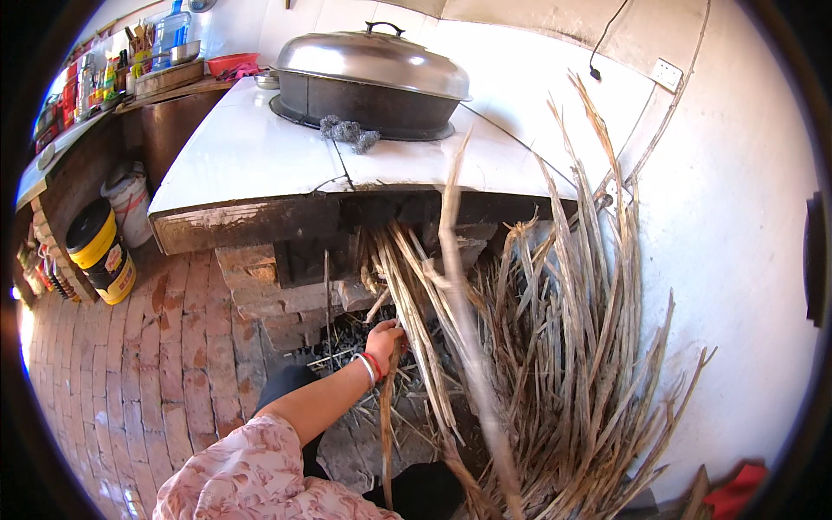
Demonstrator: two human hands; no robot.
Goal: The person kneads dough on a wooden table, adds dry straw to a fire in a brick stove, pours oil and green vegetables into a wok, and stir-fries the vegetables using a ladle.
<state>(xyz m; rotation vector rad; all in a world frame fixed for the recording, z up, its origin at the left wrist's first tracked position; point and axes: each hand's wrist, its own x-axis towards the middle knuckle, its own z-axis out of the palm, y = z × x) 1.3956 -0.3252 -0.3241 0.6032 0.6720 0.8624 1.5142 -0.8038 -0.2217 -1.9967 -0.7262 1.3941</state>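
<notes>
My left hand, with a silver bangle and a red band at the wrist, is closed around a dry brown stalk below the stove mouth. Its fingertips are partly hidden behind a bundle of pale dry stalks. That bundle slants up into the dark stove opening. A long stalk, blurred by motion, stands in front of the stove. Out of view is my right hand; what holds the blurred stalk's lower end cannot be seen.
A large heap of dry stalks leans against the right wall. On the white-topped brick stove sits a wok with a domed metal lid, with steel wool before it. A black-and-yellow bucket stands on the brick floor.
</notes>
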